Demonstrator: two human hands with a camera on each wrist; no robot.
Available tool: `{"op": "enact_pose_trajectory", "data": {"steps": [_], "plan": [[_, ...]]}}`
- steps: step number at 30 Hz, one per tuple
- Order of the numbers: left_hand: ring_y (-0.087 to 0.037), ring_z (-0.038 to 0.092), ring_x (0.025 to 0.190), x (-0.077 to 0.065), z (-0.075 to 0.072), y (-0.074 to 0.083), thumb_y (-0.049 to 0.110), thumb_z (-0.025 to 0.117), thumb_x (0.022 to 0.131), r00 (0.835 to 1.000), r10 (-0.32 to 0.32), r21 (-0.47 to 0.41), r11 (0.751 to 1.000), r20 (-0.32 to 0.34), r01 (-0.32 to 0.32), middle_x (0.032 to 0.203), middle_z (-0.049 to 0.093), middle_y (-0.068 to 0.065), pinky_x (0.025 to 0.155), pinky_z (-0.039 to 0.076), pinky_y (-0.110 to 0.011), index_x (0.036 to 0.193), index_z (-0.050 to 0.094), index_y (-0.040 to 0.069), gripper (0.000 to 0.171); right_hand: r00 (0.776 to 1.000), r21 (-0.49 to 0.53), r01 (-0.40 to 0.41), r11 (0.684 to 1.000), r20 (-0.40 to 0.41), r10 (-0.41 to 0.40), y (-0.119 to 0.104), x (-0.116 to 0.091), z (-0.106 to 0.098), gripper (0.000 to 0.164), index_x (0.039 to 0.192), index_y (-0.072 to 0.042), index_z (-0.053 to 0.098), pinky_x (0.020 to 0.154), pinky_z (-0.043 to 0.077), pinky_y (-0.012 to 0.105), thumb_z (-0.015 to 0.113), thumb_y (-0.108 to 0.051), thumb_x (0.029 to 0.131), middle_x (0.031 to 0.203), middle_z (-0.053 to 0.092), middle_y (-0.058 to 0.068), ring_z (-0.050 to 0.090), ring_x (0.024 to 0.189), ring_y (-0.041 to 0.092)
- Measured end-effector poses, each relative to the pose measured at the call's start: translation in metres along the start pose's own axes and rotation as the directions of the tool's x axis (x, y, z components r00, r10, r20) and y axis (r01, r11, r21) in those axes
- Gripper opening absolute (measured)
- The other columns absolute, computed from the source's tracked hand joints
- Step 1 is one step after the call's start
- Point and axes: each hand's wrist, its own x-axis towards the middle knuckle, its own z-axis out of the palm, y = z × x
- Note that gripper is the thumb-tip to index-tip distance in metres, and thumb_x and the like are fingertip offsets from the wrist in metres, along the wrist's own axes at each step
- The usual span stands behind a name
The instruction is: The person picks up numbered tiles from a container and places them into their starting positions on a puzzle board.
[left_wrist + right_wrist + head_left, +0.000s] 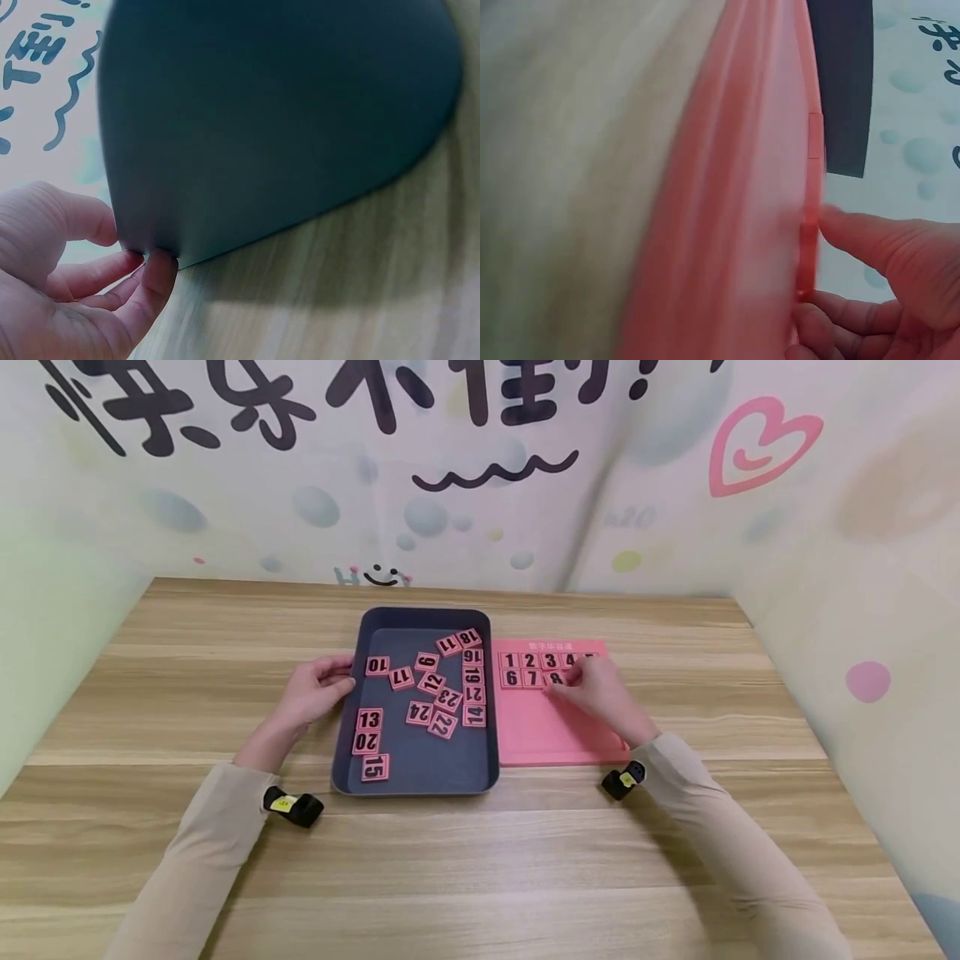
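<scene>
At three o'clock from the dark tray [427, 768], on the pink board [543, 731], the right hand [603, 693] pinches tile 8 [553, 678], while the left hand [309, 695] grasps the tray's rim near nine o'clock.

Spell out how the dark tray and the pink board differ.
The tray is dark grey; the board is pink. The tray is longer front to back, extending past the board at both ends. Most of the tray's number tiles lie at mixed angles, while the board's number tiles form upright rows. Both rest on the wooden table.
</scene>
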Motion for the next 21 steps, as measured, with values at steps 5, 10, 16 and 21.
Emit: {"op": "enact_pose_trajectory", "data": {"steps": [5,10,16,21], "plan": [[-0.034,0.051,0.112,0.000,0.000,0.000,0.001,0.047,0.094,1.000,-0.009,-0.006,1.000,0.000,0.009,0.127,0.049,-0.029,0.082,0.046,-0.014,0.135,0.040,-0.010,0.043,0.998,0.002,0.051,0.999,0.044,-0.051,0.001,0.003,-0.005,0.023,0.082,0.005,0.068,0.060,0.050,0.029,0.078,-0.015,0.076,0.077,0.067,0.014,0.059,0.066,0.020],[-0.034,0.051,0.112,-0.001,0.000,0.000,0.001,0.047,0.094,1.000,-0.008,-0.004,1.000,-0.006,0.008,0.127,0.049,-0.029,0.081,0.046,-0.014,0.135,0.041,-0.010,0.043,0.997,-0.017,0.074,0.997,0.023,-0.073,0.002,0.007,-0.005,0.016,0.082,0.007,0.068,0.066,0.052,0.034,0.075,-0.007,0.077,0.079,0.068,0.016,0.062,0.070,0.023],[-0.034,0.051,0.112,-0.001,0.000,0.001,0.001,0.047,0.094,1.000,-0.010,0.001,1.000,-0.008,0.010,0.127,0.049,-0.029,0.083,0.046,-0.016,0.135,0.041,-0.010,0.043,0.996,-0.032,0.087,0.996,0.036,-0.085,0.001,0.010,-0.009,0.016,0.079,0.007,0.069,0.065,0.051,0.035,0.076,-0.008,0.076,0.076,0.068,0.016,0.062,0.069,0.023],[-0.035,0.052,0.111,0.000,0.000,0.000,0.000,0.048,0.093,1.000,-0.003,-0.001,1.000,-0.006,0.003,0.127,0.049,-0.029,0.082,0.046,-0.016,0.134,0.041,-0.010,0.043,0.996,-0.043,0.088,0.995,0.037,-0.086,-0.016,0.016,-0.019,0.020,0.084,0.005,0.068,0.067,0.051,0.036,0.074,-0.013,0.078,0.081,0.068,0.016,0.061,0.074,0.025]]}}
